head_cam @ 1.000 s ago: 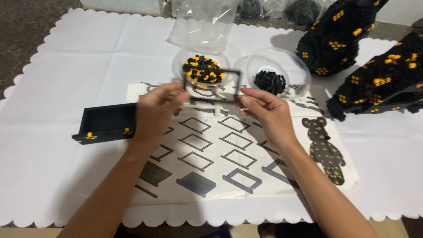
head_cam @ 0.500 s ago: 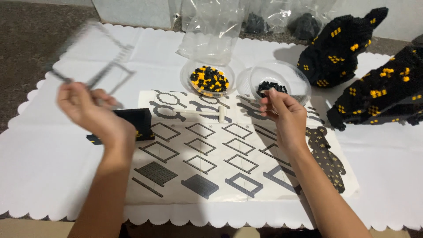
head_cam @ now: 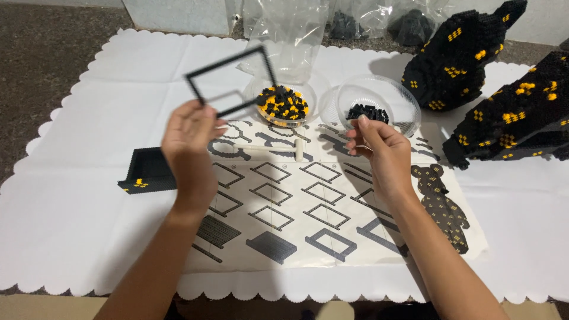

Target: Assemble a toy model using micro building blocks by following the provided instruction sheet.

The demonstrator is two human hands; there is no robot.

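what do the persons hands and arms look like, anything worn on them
Both forearms are bare as far as the bottom edge of the view: no sleeves show. The left hand and right hand wear no gloves, and no rings, watch or wristband can be seen. Fingernails look short and unpainted. No markings show on either arm.

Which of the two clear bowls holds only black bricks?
The right-hand bowl, just beyond the right hand. The other bowl, to its left, holds black and yellow bricks mixed.
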